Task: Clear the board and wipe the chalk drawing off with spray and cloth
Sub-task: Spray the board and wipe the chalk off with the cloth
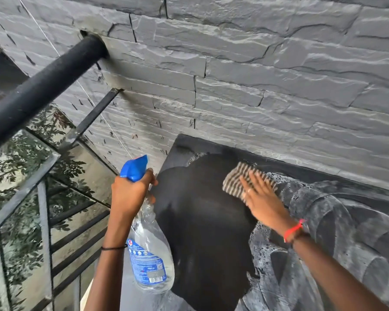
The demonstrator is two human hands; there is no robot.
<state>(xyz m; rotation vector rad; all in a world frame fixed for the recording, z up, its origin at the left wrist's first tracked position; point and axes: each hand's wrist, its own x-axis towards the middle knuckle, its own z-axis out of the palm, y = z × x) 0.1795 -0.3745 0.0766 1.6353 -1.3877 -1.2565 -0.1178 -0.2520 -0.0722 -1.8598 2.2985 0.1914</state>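
A black chalkboard (202,232) leans against the grey stone wall. Its left part is wet and dark, while its right part carries smeared white chalk (346,232). My right hand (259,196) presses a striped cloth (236,177) flat against the board near its top edge, fingers straight and blurred. My left hand (130,191) grips the neck of a clear spray bottle (149,252) with a blue trigger head (134,168), held just left of the board's edge.
A rough grey stone wall (256,75) rises behind the board. A thick black handrail (45,86) and a metal railing with glass panels (32,198) run along the left, with leafy trees beyond them.
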